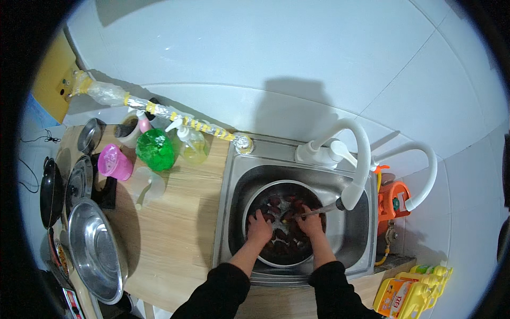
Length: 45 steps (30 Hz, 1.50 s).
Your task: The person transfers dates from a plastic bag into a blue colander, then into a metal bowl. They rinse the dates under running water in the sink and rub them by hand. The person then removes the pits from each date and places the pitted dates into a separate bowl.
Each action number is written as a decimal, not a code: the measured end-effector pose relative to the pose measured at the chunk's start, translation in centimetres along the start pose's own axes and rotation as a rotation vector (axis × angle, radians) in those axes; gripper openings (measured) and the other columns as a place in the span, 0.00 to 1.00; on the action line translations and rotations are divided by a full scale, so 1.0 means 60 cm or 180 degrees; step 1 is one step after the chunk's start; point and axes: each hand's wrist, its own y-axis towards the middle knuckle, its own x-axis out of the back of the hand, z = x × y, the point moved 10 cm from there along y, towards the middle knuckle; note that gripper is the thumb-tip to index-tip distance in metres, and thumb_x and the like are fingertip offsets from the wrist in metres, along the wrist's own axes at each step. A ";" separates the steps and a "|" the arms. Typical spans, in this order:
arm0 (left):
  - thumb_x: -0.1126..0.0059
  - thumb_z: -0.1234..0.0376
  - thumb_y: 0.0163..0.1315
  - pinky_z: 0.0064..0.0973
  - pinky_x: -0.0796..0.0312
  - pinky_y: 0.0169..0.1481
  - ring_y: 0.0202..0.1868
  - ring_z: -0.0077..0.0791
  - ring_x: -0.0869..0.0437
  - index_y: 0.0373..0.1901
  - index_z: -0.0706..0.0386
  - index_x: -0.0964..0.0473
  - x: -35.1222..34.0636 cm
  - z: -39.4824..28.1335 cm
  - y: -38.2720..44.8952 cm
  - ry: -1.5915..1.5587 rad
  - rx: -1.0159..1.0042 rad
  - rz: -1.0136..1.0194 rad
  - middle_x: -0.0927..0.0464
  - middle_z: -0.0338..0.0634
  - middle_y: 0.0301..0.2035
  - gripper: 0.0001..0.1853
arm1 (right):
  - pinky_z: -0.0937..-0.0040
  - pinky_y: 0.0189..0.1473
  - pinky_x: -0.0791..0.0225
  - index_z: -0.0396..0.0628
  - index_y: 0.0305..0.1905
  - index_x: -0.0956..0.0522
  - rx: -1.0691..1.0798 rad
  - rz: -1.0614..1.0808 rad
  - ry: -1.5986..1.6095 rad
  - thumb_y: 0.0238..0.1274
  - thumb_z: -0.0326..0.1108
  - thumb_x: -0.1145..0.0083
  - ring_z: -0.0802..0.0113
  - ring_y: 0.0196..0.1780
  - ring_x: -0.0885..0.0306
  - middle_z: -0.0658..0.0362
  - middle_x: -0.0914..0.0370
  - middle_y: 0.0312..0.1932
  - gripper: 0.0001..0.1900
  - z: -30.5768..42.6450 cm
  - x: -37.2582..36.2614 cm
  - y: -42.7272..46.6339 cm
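A round metal basin with a pale rim sits in the stainless steel sink. Water and several dark reddish food pieces fill it; their exact kind is unclear. My left hand reaches into the basin's left side, fingertips down among the pieces. On the right side, my right hand dips in under the running water stream. That stream comes from the white curved faucet. Water and dark contents hide the fingertips, so a grip on any piece cannot be made out.
Left on the wooden counter are a large metal bowl, a pink cup, a green scrubber or bag and a pump bottle. A second white spout and yellow jugs stand right.
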 end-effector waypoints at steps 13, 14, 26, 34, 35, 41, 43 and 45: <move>0.61 0.46 0.59 0.39 0.40 0.57 0.55 0.51 0.34 0.54 0.67 0.36 -0.063 0.065 0.074 -0.2100 0.0742 -0.0256 0.35 0.59 0.53 0.34 | 0.66 0.39 0.35 0.37 0.29 0.26 -0.0704 -0.0341 0.1541 0.53 0.46 0.45 0.58 0.35 0.26 0.49 0.25 0.30 0.18 0.090 -0.076 0.003; 0.60 0.47 0.58 0.39 0.40 0.57 0.55 0.51 0.33 0.52 0.68 0.34 -0.062 0.061 0.090 -0.1939 0.0577 -0.0138 0.34 0.59 0.52 0.33 | 0.65 0.40 0.35 0.38 0.29 0.25 -0.0455 -0.0563 0.1416 0.53 0.44 0.45 0.56 0.38 0.27 0.48 0.25 0.30 0.16 0.099 -0.046 0.011; 0.64 0.56 0.63 0.44 0.38 0.55 0.54 0.53 0.32 0.57 0.56 0.41 -0.098 0.039 0.060 -0.0567 0.0360 0.0565 0.35 0.56 0.53 0.23 | 0.55 0.57 0.43 0.48 0.59 0.40 -0.0564 0.0090 0.0073 0.48 0.51 0.43 0.50 0.59 0.38 0.43 0.35 0.54 0.34 0.038 -0.060 -0.027; 0.59 0.51 0.60 0.38 0.37 0.56 0.54 0.48 0.33 0.51 0.61 0.34 -0.074 0.018 0.058 -0.1395 0.0275 0.0552 0.38 0.54 0.55 0.26 | 0.69 0.50 0.37 0.42 0.47 0.29 -0.0501 0.0259 0.1917 0.56 0.39 0.47 0.60 0.47 0.28 0.52 0.25 0.40 0.17 0.047 -0.110 -0.030; 0.57 0.52 0.60 0.37 0.37 0.56 0.54 0.46 0.33 0.48 0.61 0.30 -0.060 0.002 0.051 -0.1175 0.0113 0.0614 0.38 0.52 0.55 0.24 | 0.70 0.50 0.37 0.43 0.45 0.28 -0.0470 0.0412 0.1891 0.55 0.39 0.46 0.62 0.47 0.29 0.53 0.25 0.39 0.15 0.043 -0.112 -0.025; 0.54 0.59 0.58 0.39 0.36 0.54 0.51 0.49 0.32 0.49 0.60 0.31 0.010 -0.032 0.045 0.0789 -0.0464 -0.0330 0.37 0.53 0.53 0.21 | 0.59 0.49 0.36 0.47 0.44 0.26 0.0457 -0.0423 -0.0541 0.47 0.44 0.41 0.55 0.52 0.32 0.51 0.27 0.41 0.19 0.077 0.018 0.024; 0.53 0.61 0.58 0.40 0.35 0.53 0.51 0.50 0.31 0.54 0.59 0.37 -0.005 -0.011 0.053 0.0783 -0.0422 -0.0479 0.37 0.54 0.53 0.23 | 0.54 0.48 0.36 0.49 0.48 0.29 0.0269 -0.0543 -0.0542 0.46 0.46 0.41 0.50 0.53 0.34 0.45 0.30 0.44 0.23 0.071 0.013 0.022; 0.53 0.62 0.58 0.42 0.35 0.52 0.51 0.52 0.31 0.58 0.58 0.43 -0.025 -0.004 0.053 0.0607 -0.0349 -0.0324 0.38 0.55 0.53 0.26 | 0.52 0.48 0.36 0.50 0.51 0.32 0.0130 -0.0304 -0.0622 0.46 0.46 0.42 0.46 0.53 0.35 0.41 0.33 0.47 0.25 0.074 -0.024 0.012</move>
